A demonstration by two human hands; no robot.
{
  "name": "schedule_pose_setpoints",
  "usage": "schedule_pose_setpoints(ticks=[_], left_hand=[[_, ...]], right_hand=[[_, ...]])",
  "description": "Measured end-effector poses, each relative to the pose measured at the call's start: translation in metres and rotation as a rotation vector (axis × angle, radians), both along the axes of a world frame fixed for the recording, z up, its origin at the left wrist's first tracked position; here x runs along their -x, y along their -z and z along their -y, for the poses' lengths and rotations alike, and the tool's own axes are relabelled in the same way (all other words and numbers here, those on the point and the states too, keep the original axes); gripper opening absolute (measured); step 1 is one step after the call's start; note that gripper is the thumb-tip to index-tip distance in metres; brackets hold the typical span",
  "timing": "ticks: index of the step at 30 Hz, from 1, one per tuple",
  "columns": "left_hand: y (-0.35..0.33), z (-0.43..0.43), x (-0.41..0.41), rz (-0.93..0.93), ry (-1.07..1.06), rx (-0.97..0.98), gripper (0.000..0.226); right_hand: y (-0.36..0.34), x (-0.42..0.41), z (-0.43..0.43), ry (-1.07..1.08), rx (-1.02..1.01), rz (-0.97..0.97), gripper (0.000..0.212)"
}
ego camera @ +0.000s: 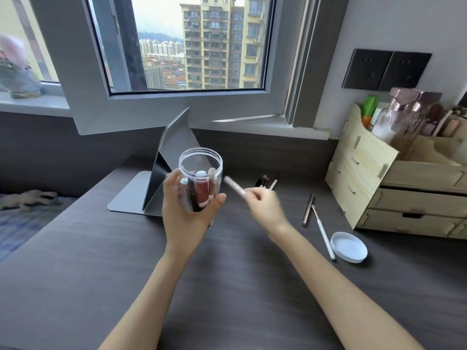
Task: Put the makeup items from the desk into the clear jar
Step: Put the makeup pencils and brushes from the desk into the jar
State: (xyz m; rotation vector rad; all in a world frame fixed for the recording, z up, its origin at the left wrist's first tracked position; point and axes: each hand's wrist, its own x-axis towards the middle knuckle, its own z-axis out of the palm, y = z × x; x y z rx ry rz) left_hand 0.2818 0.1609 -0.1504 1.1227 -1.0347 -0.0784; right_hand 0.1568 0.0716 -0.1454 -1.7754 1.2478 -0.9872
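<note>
We grip the clear jar [201,180] left-handed; our right fingers [254,195] pinch a slim pencil [235,186] beside its mouth, which a blurred swing may miss.

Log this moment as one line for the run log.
left hand: holds clear jar, open, partly filled | right hand: holds pale stick near jar mouth | desk: items remain, lid off

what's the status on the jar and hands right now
Left hand holds clear jar up, open, some items inside. Right hand grips pale pen, tip near jar. More sticks and lid on desk. Nothing blocking.
</note>
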Motion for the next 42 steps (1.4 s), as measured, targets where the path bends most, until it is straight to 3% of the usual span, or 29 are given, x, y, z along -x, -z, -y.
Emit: schedule_pose_setpoints(ticks=[2,5,10,13,16,24,27,29,31,33,36,38,42], left_hand=[[0.004,0.002,-0.002,0.051,0.003,-0.033,0.071],[0.011,0.006,0.0,0.169,-0.009,-0.056,0.069],[0.01,0.004,0.008,0.395,-0.045,-0.035,0.066],[0.012,0.004,0.014,0.562,-0.015,0.007,0.065],[0.016,0.005,0.019,0.675,0.022,0.026,0.072],[0.018,0.003,0.021,0.617,0.084,-0.034,0.071],[0.017,0.003,0.02,0.564,0.059,-0.069,0.071],[0.015,0.002,0.019,0.517,0.041,-0.076,0.071],[0.013,0.001,0.019,0.464,0.019,-0.088,0.073],[0.014,0.001,0.018,0.407,0.003,-0.106,0.073],[0.014,0.001,0.017,0.377,-0.001,-0.134,0.073],[0.014,0.001,0.016,0.377,-0.005,-0.141,0.073],[0.013,0.001,0.015,0.379,-0.014,-0.138,0.073]], right_hand=[[-0.019,0.029,-0.011,0.026,-0.01,0.295,0.017],[-0.049,0.075,-0.035,-0.022,0.083,0.448,0.013],[-0.077,0.111,-0.079,-0.103,0.325,0.241,0.003],[-0.072,0.101,-0.081,-0.063,0.499,-0.018,0.014],[-0.06,0.084,-0.075,-0.006,0.632,-0.106,0.023],[-0.031,0.068,-0.061,-0.017,0.96,-0.149,0.019],[-0.028,0.082,-0.057,0.05,0.873,-0.036,0.021],[-0.02,0.095,-0.041,0.216,0.748,-0.021,0.021],[-0.003,0.11,-0.012,0.371,0.62,-0.153,0.016],[0.013,0.122,0.018,0.42,0.484,-0.408,0.018],[0.029,0.128,0.046,0.226,0.433,-0.93,0.036],[0.028,0.125,0.053,0.048,0.452,-1.22,0.035],[0.024,0.116,0.059,-0.051,0.714,-1.446,0.011]])
